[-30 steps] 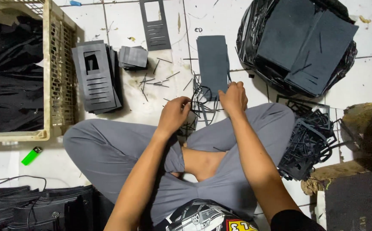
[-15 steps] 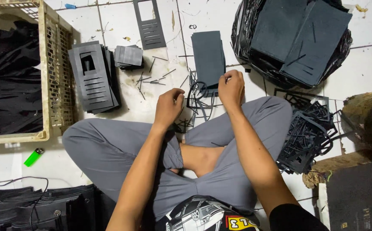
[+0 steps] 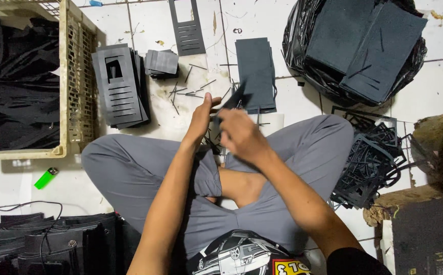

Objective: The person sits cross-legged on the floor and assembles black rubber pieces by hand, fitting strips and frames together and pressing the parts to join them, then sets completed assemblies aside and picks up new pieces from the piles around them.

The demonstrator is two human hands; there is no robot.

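A white tiled floor (image 3: pixel 435 91) carries everything; the person sits cross-legged on it in grey trousers (image 3: pixel 145 173). At the floor's far left edge stands a cream plastic crate (image 3: pixel 74 81) filled with black material, and toward the far right corner a black plastic bag (image 3: pixel 303 56) holds large dark foam sheets (image 3: pixel 369 40). A stack of slotted dark panels (image 3: pixel 119 86) lies just beside the crate, a plain dark sheet pile (image 3: pixel 254 71) lies in front of the knees, and a heap of black cut-out scrap (image 3: pixel 369 158) rests by the right knee. The right hand (image 3: pixel 242 135) is closed on a thin dark foam piece (image 3: pixel 233 101), raised above the shins. The left hand (image 3: pixel 201 117) is beside it, fingers open and upright, touching that piece's edge. A green lighter (image 3: pixel 45 178) lies near the left knee.
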